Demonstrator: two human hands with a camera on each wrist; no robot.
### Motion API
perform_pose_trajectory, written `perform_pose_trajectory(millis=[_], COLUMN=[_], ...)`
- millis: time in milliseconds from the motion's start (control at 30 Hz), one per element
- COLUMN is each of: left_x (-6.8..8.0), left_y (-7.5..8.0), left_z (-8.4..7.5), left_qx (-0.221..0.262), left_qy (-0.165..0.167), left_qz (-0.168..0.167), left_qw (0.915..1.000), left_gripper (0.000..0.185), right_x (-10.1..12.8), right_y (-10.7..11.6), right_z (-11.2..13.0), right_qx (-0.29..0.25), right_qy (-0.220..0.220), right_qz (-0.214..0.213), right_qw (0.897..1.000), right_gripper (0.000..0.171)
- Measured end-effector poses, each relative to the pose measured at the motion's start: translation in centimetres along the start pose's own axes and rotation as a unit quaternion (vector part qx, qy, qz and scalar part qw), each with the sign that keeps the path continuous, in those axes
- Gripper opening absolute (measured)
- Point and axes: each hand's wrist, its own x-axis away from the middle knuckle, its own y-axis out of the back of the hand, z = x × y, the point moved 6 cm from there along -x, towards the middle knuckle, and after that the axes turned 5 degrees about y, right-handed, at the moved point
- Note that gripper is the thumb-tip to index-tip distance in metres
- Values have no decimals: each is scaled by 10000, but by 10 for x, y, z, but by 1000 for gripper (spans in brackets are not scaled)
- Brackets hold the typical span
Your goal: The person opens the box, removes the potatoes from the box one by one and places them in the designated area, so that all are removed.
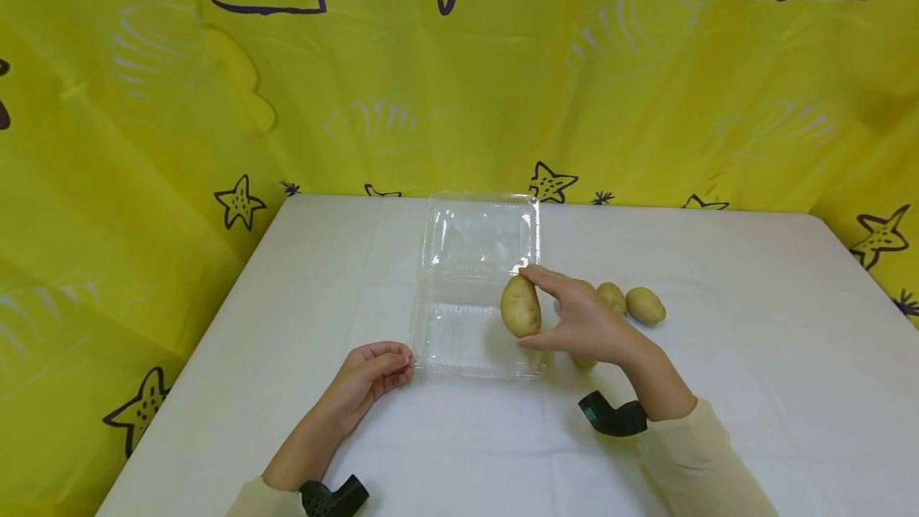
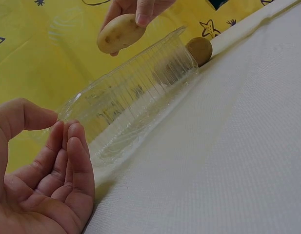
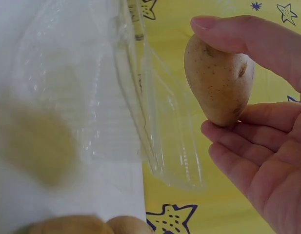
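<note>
My right hand (image 1: 574, 317) pinches a tan potato (image 1: 520, 306) between thumb and fingers, holding it above the right edge of a clear plastic clamshell box (image 1: 470, 337) lying open on the white table. The potato (image 3: 219, 82) fills the right wrist view, gripped by my thumb (image 3: 238, 36). My left hand (image 1: 373, 373) rests on the table at the box's left front corner, fingers loosely curled and holding nothing. In the left wrist view those fingers (image 2: 67, 165) lie beside the box wall (image 2: 135, 100), with the held potato (image 2: 120, 33) above it.
Other potatoes (image 1: 644, 305) lie on the table (image 1: 754, 341) right of my right hand. The box's lid (image 1: 479, 234) lies flat behind its tray. A yellow starfish-print curtain (image 1: 143, 102) surrounds the table at back and sides.
</note>
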Motion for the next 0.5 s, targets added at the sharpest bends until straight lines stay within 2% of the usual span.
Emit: perform_pose_trajectory(millis=[267,500], left_x=[0,1], left_y=[1,1], left_z=[1,0], left_qx=[-11,-16], left_qy=[2,6], left_qz=[-35,-28], left_qw=[10000,10000], left_gripper=[9,10], right_x=[19,37], right_y=[8,16], right_z=[-9,-18], right_qx=[-187,204], right_qy=[-85,-235], right_qz=[-101,-159], right_qw=[9997,9994], right_gripper=[84,85])
